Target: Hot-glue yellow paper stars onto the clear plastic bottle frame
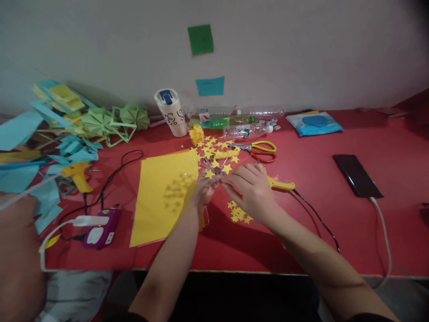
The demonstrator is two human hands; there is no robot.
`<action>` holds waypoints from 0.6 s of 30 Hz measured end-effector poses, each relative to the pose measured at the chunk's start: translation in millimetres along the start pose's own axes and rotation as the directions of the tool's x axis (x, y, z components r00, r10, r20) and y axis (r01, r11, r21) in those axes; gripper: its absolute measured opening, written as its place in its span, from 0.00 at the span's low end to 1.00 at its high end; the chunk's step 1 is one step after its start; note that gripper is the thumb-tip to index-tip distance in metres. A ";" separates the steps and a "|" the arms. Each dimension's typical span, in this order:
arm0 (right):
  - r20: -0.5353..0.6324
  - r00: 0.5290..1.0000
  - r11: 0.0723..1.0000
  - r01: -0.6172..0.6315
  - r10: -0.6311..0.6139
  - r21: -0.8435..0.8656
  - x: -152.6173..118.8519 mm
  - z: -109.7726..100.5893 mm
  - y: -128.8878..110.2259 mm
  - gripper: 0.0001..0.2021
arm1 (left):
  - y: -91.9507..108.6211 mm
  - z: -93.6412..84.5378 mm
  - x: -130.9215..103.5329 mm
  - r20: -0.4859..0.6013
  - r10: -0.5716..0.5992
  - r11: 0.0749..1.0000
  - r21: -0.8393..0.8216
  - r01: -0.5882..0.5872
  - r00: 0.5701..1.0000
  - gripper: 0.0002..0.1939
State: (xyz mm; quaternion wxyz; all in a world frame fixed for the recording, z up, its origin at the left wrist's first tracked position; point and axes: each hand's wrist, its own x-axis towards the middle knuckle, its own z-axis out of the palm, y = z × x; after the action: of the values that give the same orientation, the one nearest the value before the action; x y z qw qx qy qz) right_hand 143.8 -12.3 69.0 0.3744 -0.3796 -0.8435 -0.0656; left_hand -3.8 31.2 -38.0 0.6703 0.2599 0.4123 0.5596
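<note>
My left hand is closed around the base of a clear plastic piece cut into strips, with yellow paper stars on the strip ends. At the right side of this piece my right hand has its thumb and fingertips pinched together; what lies between them is too small to make out. Below the hands, loose yellow stars lie in a pile on the red table. A stack of yellow paper is beside my left hand and carries the stars' shadow. Partly behind my right hand lies a yellow-handled tool with a black cord.
Scissors, plastic bottles and a white tumbler stand or lie at the back. Left are paper crafts, a yellow glue gun and a purple power strip. Right are wipes and a phone. Another person's arm shows far left.
</note>
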 end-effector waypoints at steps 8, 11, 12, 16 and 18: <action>-0.020 1.000 1.000 0.008 -0.008 0.008 3.3 -6.9 -1.4 0.06 | 14.0 8.6 -3.0 0.057 0.037 0.994 -0.102 -0.031 0.998 0.16; 0.009 0.999 0.999 0.030 -0.031 0.044 5.5 -16.1 1.2 0.06 | 16.3 8.5 -4.0 0.085 0.038 0.995 -0.097 -0.030 0.996 0.14; 0.039 0.998 0.998 0.041 -0.043 0.053 6.2 -19.2 2.6 0.06 | 16.1 7.8 -4.0 0.096 0.036 0.995 -0.092 -0.027 0.995 0.12; 0.153 0.983 0.995 0.093 -0.096 0.030 7.7 -24.7 6.8 0.05 | 11.8 3.7 -2.7 0.103 0.034 0.995 -0.093 -0.024 0.994 0.09; 0.150 0.984 0.995 0.096 -0.100 0.029 7.2 -21.2 6.3 0.06 | 8.4 1.5 -1.4 0.094 0.037 0.995 -0.096 -0.028 0.995 0.09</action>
State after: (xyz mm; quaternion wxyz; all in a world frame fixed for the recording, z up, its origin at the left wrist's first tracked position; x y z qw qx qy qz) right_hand 157.4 -12.0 88.0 0.3097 -0.3374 -0.8878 -0.0458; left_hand -7.1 32.0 -30.0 0.6917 0.2610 0.3485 0.5761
